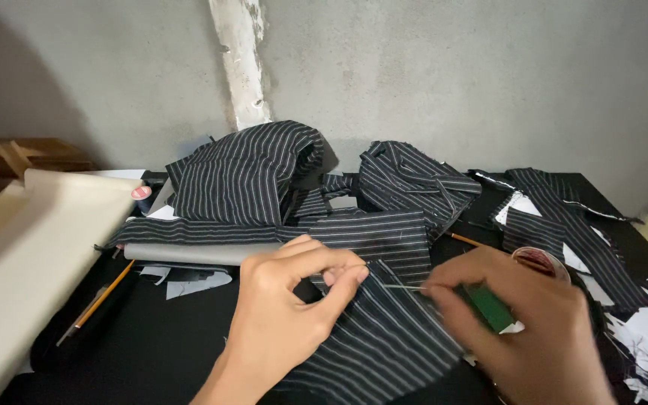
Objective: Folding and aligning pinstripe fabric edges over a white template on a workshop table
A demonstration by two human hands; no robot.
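On table | striped cloth (384, 337): black, white-lined, rumpled; left grip (286, 300) pinches it; right grip (519, 322) clasps green tool (489, 306)

We see everything through one camera worn on the head, looking forward and down across the black desk (151, 345) toward its far edge and the grey wall (451, 75) behind it. We sit close: our left hand (286, 315) and right hand (526, 330) fill the lower middle of the picture, by the desk's near edge. The desk's right edge shows, while its left side lies under a roll of pale paper (31, 255).
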